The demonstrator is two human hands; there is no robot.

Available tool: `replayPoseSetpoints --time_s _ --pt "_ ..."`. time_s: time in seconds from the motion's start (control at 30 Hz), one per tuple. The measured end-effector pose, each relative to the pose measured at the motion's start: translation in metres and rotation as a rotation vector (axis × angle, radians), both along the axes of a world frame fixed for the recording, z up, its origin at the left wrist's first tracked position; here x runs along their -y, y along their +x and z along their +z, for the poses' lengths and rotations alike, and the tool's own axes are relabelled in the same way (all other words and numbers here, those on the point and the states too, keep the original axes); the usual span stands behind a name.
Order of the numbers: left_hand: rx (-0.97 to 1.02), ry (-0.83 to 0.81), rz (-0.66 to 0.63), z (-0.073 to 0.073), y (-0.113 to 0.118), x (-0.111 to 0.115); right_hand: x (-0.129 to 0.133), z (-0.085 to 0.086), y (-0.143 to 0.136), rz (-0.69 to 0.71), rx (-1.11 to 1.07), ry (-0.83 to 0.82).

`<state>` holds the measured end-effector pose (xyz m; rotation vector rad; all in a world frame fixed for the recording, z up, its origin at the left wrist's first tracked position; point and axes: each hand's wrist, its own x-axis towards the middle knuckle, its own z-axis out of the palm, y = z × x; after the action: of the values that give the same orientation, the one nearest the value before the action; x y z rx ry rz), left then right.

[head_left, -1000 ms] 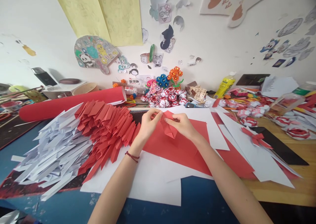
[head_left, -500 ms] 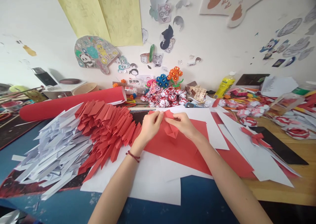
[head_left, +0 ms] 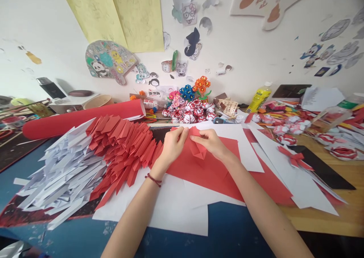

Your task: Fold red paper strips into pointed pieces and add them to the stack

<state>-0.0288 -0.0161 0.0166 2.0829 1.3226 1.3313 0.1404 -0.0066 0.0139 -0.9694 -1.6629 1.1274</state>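
A small folded red paper piece (head_left: 198, 150) is pinched between my two hands, above a large red sheet (head_left: 210, 174). My left hand (head_left: 174, 142) is closed on its upper left side, thumb and index finger together. On the upper right side, the thumb and fingers of my right hand (head_left: 209, 141) grip it. The piece hangs down with a pointed, folded lower end. Left of my hands lies a heap of folded red strips (head_left: 122, 144), beside a heap of folded white strips (head_left: 68, 174). White sheets (head_left: 176, 208) lie under the red sheet.
A red paper roll (head_left: 82, 117) lies behind the heaps. Red-and-white paper flowers (head_left: 196, 112) and a yellow bottle (head_left: 259, 97) stand near the wall. On the right are more sheets, a red folded piece (head_left: 296, 159) and a black sheet (head_left: 327, 169).
The lower end of the red piece has shifted very slightly to the right. Both hands keep nearly the same place and grip.
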Motion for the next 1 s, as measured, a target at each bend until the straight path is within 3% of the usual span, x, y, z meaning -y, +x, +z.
replayPoseSetpoints --time_s 0.17,0.33,0.47,0.57,0.7,0.83,0.93,1.0 --pt "0.207 -0.081 -0.131 0.002 -0.003 -0.004 0.000 0.003 0.002 0.010 -0.070 -0.022" --pt "0.571 -0.165 -0.128 0.000 -0.006 -0.011 0.004 0.009 0.001 0.190 -0.140 -0.117" --pt "0.713 -0.247 -0.135 0.002 -0.006 -0.011 0.001 0.005 0.001 0.057 -0.189 -0.177" --pt "0.691 -0.312 -0.148 0.004 -0.005 -0.010 -0.006 0.004 0.006 -0.104 -0.307 -0.160" --pt "0.492 -0.452 -0.233 0.004 -0.001 -0.006 -0.011 0.005 0.011 -0.244 -0.370 -0.090" --pt "0.366 -0.459 -0.292 -0.002 0.003 -0.005 -0.007 0.005 0.007 -0.154 -0.326 -0.050" --pt "0.331 -0.398 -0.256 -0.005 0.001 -0.007 -0.005 0.002 0.004 -0.057 -0.209 -0.037" --pt "0.220 -0.345 -0.213 -0.005 -0.001 -0.007 -0.005 0.000 0.005 -0.086 -0.142 -0.013"
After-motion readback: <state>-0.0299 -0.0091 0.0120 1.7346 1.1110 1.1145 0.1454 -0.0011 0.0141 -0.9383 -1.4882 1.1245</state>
